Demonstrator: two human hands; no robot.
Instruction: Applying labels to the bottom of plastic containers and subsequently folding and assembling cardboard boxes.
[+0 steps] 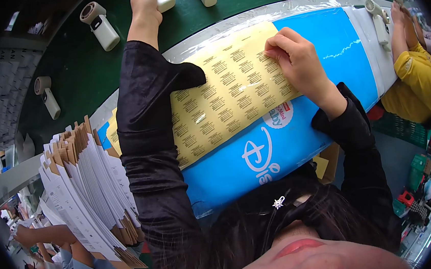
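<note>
At the top, my left hand [146, 6] reaches over the green surface and is closed round a white handheld fan [165, 1]. My forearm hides part of what lies below it. A yellow sheet of printed labels [224, 90] lies on a blue printed board or package [338, 47] in front of me. My right hand [299, 60] is over the sheet's right part, thumb and fingertips pinched together against it. Whatever sits between those fingertips is too small to make out.
More white handheld fans [101, 29] lie along the green conveyor-like surface [72, 54]. At left stands a stack of folded white cardboard boxes [89, 184]. A person in a yellow top [416, 83] works at right, near another fan [379, 25]. Another person's arm [47, 234] shows at lower left.
</note>
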